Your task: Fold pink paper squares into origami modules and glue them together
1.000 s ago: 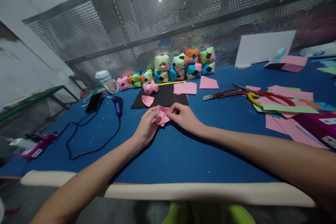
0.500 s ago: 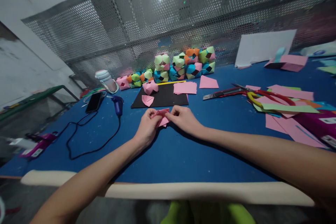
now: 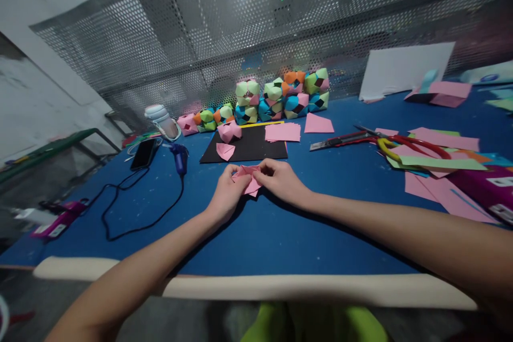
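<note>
A piece of folded pink paper [image 3: 252,186] is pinched between both hands just above the blue tabletop [image 3: 272,240]. My left hand [image 3: 228,192] closes on its left side, thumb on top. From the right, my right hand [image 3: 282,184] grips the other side with thumb and forefinger. The paper's underside is hidden. Just beyond the hands, a small folded pink piece [image 3: 225,152] and a pink paper ball [image 3: 230,131] lie on a black sheet [image 3: 250,149]. A stack of pink paper [image 3: 282,132] rests on that sheet's right part.
Several coloured paper balls [image 3: 272,101] stand along the perforated metal screen [image 3: 224,48]. To the left are a glue gun [image 3: 179,159], a phone [image 3: 144,155] and a white bottle [image 3: 162,122]. A utility knife [image 3: 340,142], scissors [image 3: 417,144] and paper scraps [image 3: 436,192] lie to the right.
The pink paper has been turned and pressed between my fingers, and its folds sit differently. My left thumb has moved right across it. Both hands stay in about the same place.
</note>
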Demonstrator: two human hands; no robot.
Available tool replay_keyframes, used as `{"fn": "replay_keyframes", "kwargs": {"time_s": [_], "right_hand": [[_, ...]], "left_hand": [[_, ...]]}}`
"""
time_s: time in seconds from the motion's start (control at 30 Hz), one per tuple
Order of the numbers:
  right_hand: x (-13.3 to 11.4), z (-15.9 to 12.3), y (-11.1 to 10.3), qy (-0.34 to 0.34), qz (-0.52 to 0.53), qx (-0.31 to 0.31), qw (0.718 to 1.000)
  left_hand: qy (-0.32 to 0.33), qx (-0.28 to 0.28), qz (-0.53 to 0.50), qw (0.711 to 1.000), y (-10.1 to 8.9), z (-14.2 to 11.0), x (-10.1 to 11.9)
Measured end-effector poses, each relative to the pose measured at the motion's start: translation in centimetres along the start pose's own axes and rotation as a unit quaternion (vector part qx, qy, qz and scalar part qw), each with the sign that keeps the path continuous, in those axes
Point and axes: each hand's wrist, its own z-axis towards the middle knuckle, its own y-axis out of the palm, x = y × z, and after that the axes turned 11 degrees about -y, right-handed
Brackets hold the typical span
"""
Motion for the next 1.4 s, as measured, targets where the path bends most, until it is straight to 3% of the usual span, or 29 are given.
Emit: {"fn": "replay_keyframes", "kwargs": {"time_s": [0.1,0.2,0.37,0.57,0.7,0.9,1.1,1.27,1.4], "right_hand": [[0.12,0.05,-0.04,0.004,-0.010,0.019,1.000],[0.24,0.06,-0.10,0.006,-0.009,0.027,1.000],[0.08,-0.03,-0.10,0.012,-0.002,0.019,1.000],[-0.32,-0.12,0.01,0.034,-0.032,-0.039,0.998],[-0.16,-0.15,0.06,0.024,-0.045,-0.043,0.998],[0.08,-0.10,-0.04,0.027,-0.050,-0.028,0.998],[-0.25,-0.12,-0.16,0.018,-0.038,-0.034,0.999],[-0.07,-0.10,-0.29,-0.049,-0.014,-0.022,0.998],[0.30,-0.13,-0.30,-0.062,0.005,-0.006,0.998]], "left_hand": [[-0.020,-0.067,-0.073,0.995,0.00,-0.26,0.21],[-0.034,-0.093,-0.100,0.990,-0.02,-0.48,0.45],[-0.014,-0.074,0.012,0.997,-0.21,-0.36,0.31],[0.014,-0.025,0.074,0.997,-0.35,-0.05,0.00],[0.032,-0.008,0.126,0.991,-0.21,-0.26,0.18],[0.008,-0.077,0.053,0.996,0.00,-0.85,0.52],[0.022,-0.031,0.097,0.995,-0.19,-0.48,0.43],[0.021,-0.050,0.122,0.991,-0.34,-0.29,0.38],[0.023,-0.054,0.145,0.988,-0.35,-0.45,0.49]]}}
